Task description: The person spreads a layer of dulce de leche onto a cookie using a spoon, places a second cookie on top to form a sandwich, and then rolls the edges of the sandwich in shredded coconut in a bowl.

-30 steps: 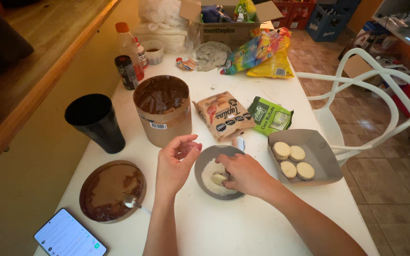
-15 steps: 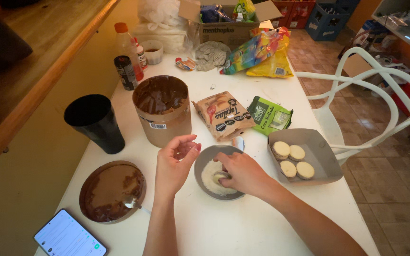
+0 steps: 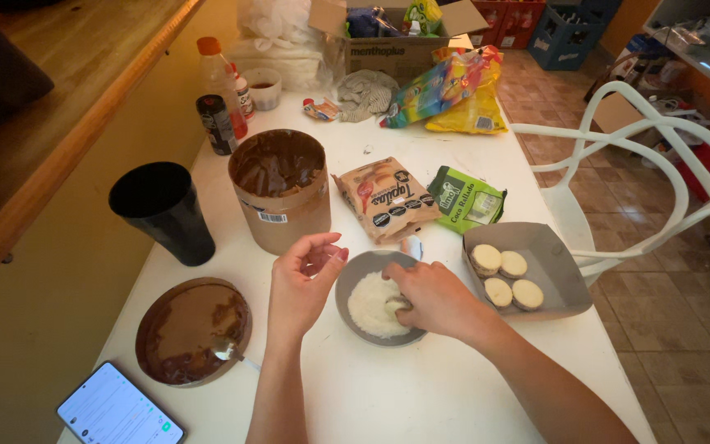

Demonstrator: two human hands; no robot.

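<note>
A grey bowl of white shredded coconut sits on the white table in front of me. My right hand reaches into the bowl and pinches a small round cookie sandwich against the coconut. My left hand hovers just left of the bowl's rim, fingers loosely curled and holding nothing. To the right stands a grey cardboard tray with several pale round cookies.
A brown tub of caramel spread stands behind my left hand, its lid with a spoon at front left. A black cup, a phone, a tan packet, a green packet and a white chair surround them.
My right hand has shifted slightly within the bowl while turning the cookie. My left hand stays almost still beside the rim.
</note>
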